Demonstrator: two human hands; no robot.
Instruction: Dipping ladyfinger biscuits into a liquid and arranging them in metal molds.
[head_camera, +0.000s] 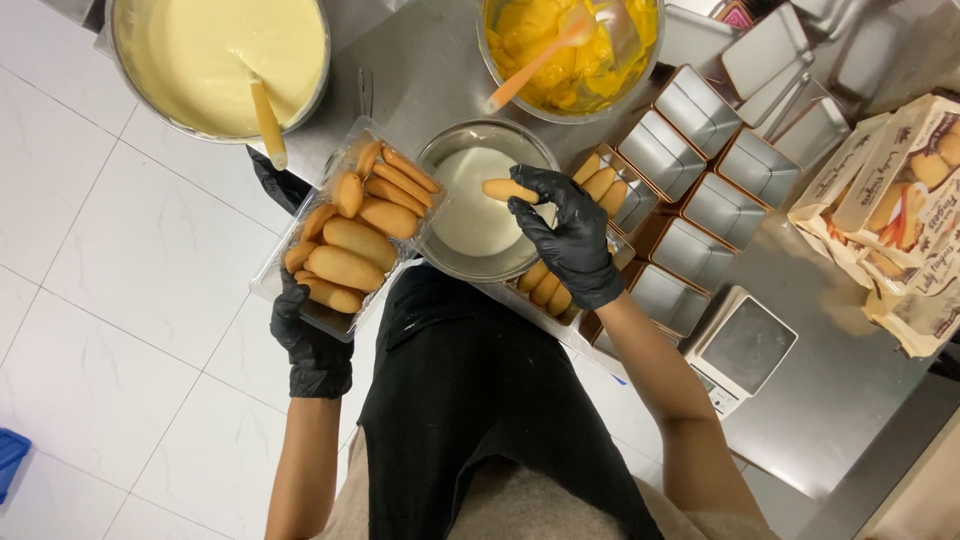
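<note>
Left hand (312, 345), black-gloved, lower left of centre: fingers curled under and around the near edge of a clear plastic tray of oblong golden sponge-finger biscuits (345, 230), held up off the steel worktop (830, 390).

Right hand (568, 235), also black-gloved, centre of frame: thumb and fingertips pinched closed on one golden sponge-finger biscuit (505, 189), held roughly level over a small round steel bowl of pale milky liquid (480, 205). Cannot tell whether the biscuit touches the liquid.

Right of the bowl: rows of small rectangular metal tins (720, 205); the tins nearest the hand hold biscuits side by side, the others show bare bottoms.

Upper left: large steel pot of pale yellow cream (215, 55) with a spatula handle leaning in it. Top centre: steel bowl of orange-yellow fruit purée (570, 50) with an orange spatula.

Lower right: small white digital scale (742, 345). Far right edge: printed biscuit packets (900, 210).
</note>
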